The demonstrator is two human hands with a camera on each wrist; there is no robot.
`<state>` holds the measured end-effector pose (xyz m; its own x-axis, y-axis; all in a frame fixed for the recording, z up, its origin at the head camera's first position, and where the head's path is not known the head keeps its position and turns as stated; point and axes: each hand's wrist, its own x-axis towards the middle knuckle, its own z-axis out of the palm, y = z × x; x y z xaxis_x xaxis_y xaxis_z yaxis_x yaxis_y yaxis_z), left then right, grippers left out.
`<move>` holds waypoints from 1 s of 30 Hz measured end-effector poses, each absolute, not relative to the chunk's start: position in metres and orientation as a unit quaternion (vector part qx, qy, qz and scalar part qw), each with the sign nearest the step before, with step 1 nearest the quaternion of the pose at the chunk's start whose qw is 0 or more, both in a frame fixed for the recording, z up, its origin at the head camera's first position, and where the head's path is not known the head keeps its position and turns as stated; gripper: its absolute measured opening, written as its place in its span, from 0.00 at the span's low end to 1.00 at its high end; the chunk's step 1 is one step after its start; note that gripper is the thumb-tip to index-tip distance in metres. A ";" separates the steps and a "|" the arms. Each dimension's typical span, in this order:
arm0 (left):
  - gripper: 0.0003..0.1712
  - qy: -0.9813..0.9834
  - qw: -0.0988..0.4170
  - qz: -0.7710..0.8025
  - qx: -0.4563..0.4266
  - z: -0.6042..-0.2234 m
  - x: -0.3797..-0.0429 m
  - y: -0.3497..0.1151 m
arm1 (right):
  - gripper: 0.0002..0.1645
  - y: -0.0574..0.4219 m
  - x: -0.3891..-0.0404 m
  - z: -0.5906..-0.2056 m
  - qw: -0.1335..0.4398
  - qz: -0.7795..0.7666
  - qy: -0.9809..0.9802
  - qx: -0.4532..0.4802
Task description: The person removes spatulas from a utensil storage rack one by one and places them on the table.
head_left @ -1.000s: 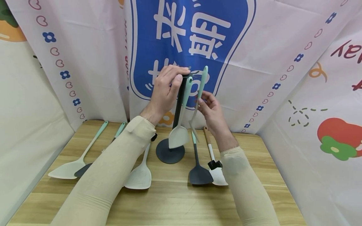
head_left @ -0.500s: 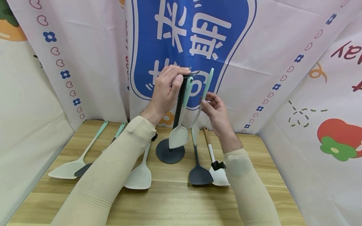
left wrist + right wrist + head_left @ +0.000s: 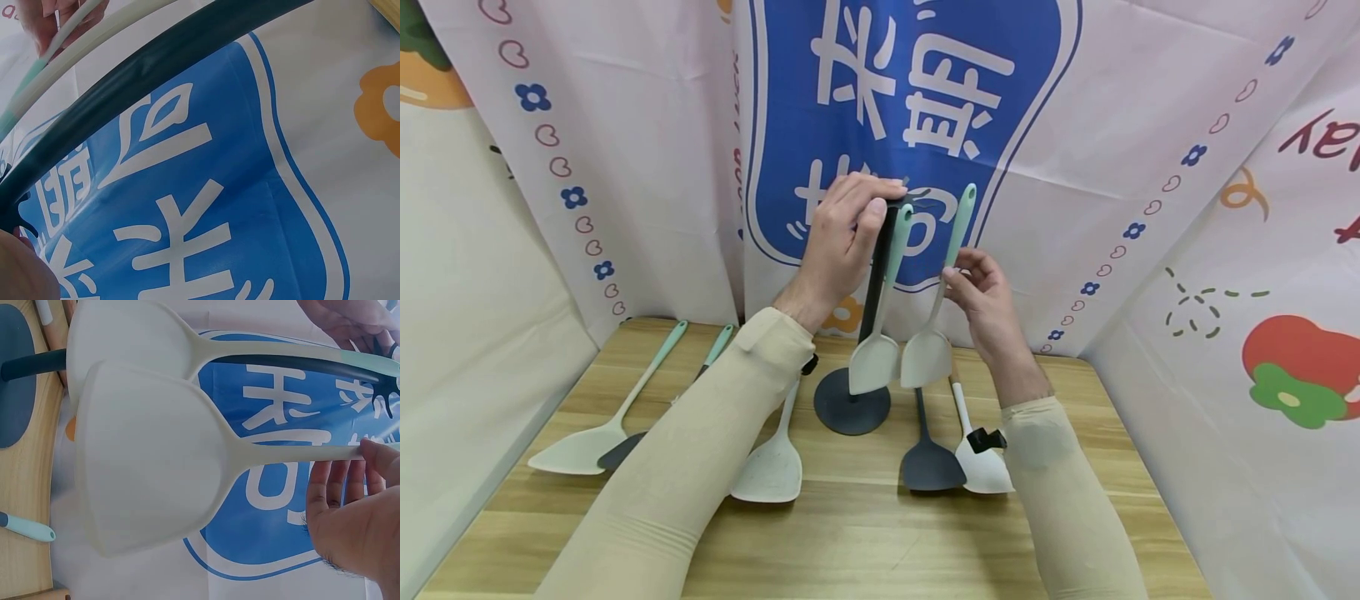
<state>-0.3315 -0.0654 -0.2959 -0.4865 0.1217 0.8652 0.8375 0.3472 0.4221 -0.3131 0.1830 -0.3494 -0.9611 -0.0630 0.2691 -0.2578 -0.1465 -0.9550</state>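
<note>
My left hand [image 3: 842,233] holds the top of a dark utensil stand [image 3: 871,302] with a round base. From its hooks hangs a spatula [image 3: 876,363] with a pale blade and mint handle. To the right, my right hand [image 3: 987,300] pinches a matching spatula [image 3: 927,358] between thumb and fingers, where the mint handle meets the pale shaft. This spatula is upright, blade down and handle end up, apart from the stand. In the right wrist view its broad blade [image 3: 150,462] faces the camera, partly in front of the hanging spatula [image 3: 131,344].
On the wooden table [image 3: 865,542], a dark spatula [image 3: 931,467] and a white spatula with wooden handle [image 3: 985,471] lie right of the stand. Leftward lie a speckled pale spatula [image 3: 769,468], a dark one [image 3: 620,451] partly under my sleeve, and a pale one [image 3: 580,450]. Printed cloth [image 3: 1150,108] hangs behind.
My right hand has moved slightly right with the spatula, away from the stand. The spatula has turned from edge-on to showing its blade's face. My left hand stays at the stand's top.
</note>
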 end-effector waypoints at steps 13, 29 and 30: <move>0.31 -0.723 0.385 -0.468 -0.332 -0.296 -0.332 -0.065 | 0.15 0.203 -0.312 -0.351 0.076 0.738 -0.662 0.110; 0.31 -0.720 0.390 -0.466 -0.335 -0.296 -0.332 -0.065 | 0.16 0.241 -0.305 -0.357 0.082 0.726 -0.679 0.074; 0.31 -0.721 0.389 -0.466 -0.334 -0.296 -0.332 -0.065 | 0.16 0.244 -0.305 -0.358 0.084 0.724 -0.681 0.071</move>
